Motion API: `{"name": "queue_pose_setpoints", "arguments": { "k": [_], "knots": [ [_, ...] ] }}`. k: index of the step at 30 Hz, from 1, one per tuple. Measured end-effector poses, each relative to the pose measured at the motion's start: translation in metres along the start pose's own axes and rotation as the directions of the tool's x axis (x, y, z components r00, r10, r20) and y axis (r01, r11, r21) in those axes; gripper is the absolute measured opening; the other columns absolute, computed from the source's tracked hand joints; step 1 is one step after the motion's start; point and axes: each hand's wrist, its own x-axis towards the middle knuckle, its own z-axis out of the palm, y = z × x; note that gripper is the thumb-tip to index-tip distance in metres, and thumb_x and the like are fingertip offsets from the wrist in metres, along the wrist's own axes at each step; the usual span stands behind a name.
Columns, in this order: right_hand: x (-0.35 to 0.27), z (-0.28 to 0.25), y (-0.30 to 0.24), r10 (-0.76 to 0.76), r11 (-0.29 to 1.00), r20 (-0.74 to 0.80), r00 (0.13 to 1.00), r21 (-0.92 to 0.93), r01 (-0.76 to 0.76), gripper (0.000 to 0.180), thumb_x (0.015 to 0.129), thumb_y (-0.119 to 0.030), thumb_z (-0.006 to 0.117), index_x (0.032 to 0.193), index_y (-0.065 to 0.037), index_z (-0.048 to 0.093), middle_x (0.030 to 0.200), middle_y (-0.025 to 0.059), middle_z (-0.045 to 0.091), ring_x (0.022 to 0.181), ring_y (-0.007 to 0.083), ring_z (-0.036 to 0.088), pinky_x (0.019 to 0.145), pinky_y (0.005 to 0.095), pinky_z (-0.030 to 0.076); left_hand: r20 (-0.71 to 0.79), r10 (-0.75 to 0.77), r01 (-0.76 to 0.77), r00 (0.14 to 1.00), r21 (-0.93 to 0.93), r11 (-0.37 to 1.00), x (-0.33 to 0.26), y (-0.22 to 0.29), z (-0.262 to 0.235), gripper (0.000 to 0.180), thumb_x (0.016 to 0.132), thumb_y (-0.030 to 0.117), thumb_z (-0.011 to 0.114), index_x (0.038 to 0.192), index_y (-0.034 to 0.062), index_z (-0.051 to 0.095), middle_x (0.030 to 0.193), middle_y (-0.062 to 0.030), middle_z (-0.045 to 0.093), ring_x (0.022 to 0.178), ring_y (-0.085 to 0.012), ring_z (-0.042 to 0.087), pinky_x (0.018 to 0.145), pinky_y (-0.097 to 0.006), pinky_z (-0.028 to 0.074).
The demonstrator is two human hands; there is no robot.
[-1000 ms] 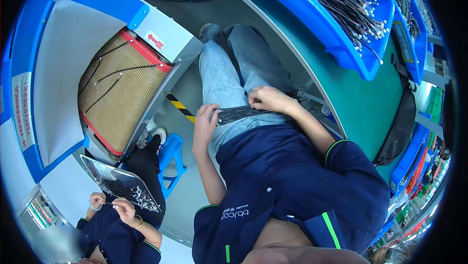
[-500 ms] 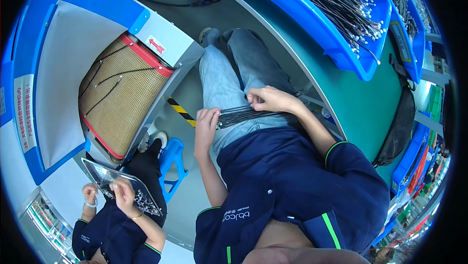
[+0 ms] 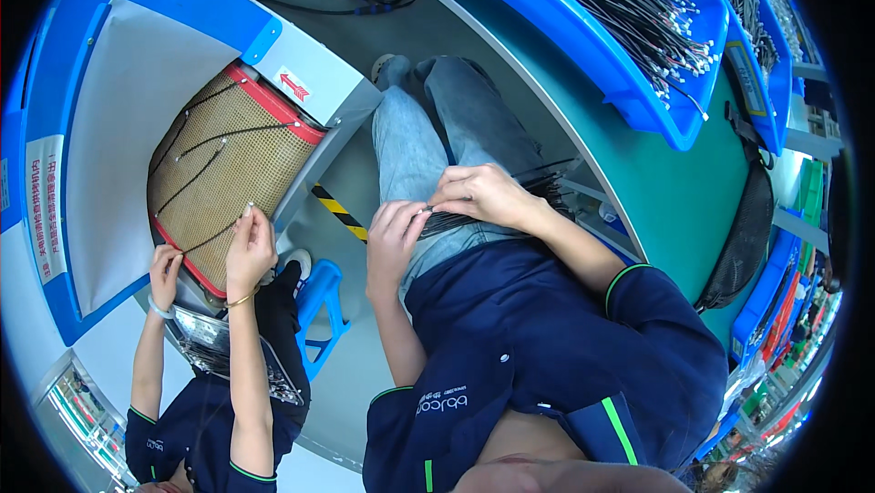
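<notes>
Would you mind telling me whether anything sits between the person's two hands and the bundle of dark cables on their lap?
Nothing visible does: the left hand and right hand already grip the cable bundle directly.

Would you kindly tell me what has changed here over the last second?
The co-worker's hands rose from the tray on that person's lap to the mesh belt, now touching a cable there. The left hand and right hand stayed on the cable bundle over the lap.

Blue bins, tan mesh belt, yellow-black striped tape.
</notes>
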Motion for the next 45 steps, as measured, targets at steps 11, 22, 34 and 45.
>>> {"name": "queue_pose_setpoints", "arguments": {
  "k": [11, 22, 34, 45],
  "knots": [
    [-0.001, -0.002, -0.006, 0.012, 0.998, -0.065, 0.998, 0.070, -0.008, 0.014, 0.081, -0.013, 0.069, 0.092, -0.004, 0.068, 0.088, 0.0096, 0.063, 0.076, 0.0250, 0.063, 0.065, 0.0327, 0.052, -0.143, 0.076, -0.070, 0.987, 0.044, 0.997, 0.003, 0.014, 0.004, 0.015, 0.077, 0.000, 0.069, 0.091, 0.0014, 0.064, 0.088, -0.0102, 0.065, 0.080, -0.0234, 0.063, 0.070, -0.032, 0.050],
    [-0.002, -0.008, 0.005, 0.006, 0.999, -0.066, 0.998, 0.039, -0.003, 0.013, 0.081, -0.007, 0.068, 0.093, -0.003, 0.070, 0.086, 0.0092, 0.064, 0.076, 0.0241, 0.064, 0.068, 0.0323, 0.053, -0.176, 0.146, -0.137, 0.974, 0.063, 0.989, 0.007, 0.008, 0.001, 0.016, 0.073, -0.003, 0.070, 0.087, 0.0018, 0.064, 0.083, -0.0083, 0.063, 0.074, -0.0237, 0.060, 0.063, -0.032, 0.050],
    [0.000, -0.024, 0.011, 0.017, 0.997, -0.068, 0.998, -0.079, -0.022, 0.015, 0.080, -0.005, 0.066, 0.095, -0.003, 0.069, 0.089, 0.0106, 0.063, 0.081, 0.0259, 0.063, 0.072, 0.0339, 0.052, -0.194, -0.031, 0.046, 0.981, 0.073, 0.996, 0.000, -0.008, -0.013, 0.012, 0.077, 0.000, 0.069, 0.088, 0.0007, 0.064, 0.084, -0.0095, 0.063, 0.072, -0.0216, 0.061, 0.064, -0.032, 0.050],
    [0.001, -0.033, 0.019, 0.010, 0.990, -0.224, 0.975, -0.135, -0.041, 0.013, 0.078, -0.012, 0.070, 0.084, -0.003, 0.062, 0.079, 0.0106, 0.064, 0.075, 0.0270, 0.063, 0.067, 0.0361, 0.050, -0.329, -0.447, 0.159, 0.832, -0.630, 0.760, 0.001, -0.033, 0.004, 0.035, 0.085, -0.002, 0.064, 0.118, -0.0015, 0.054, 0.100, -0.0114, 0.065, 0.089, -0.0133, 0.062, 0.078, -0.025, 0.051]
  ]
}}
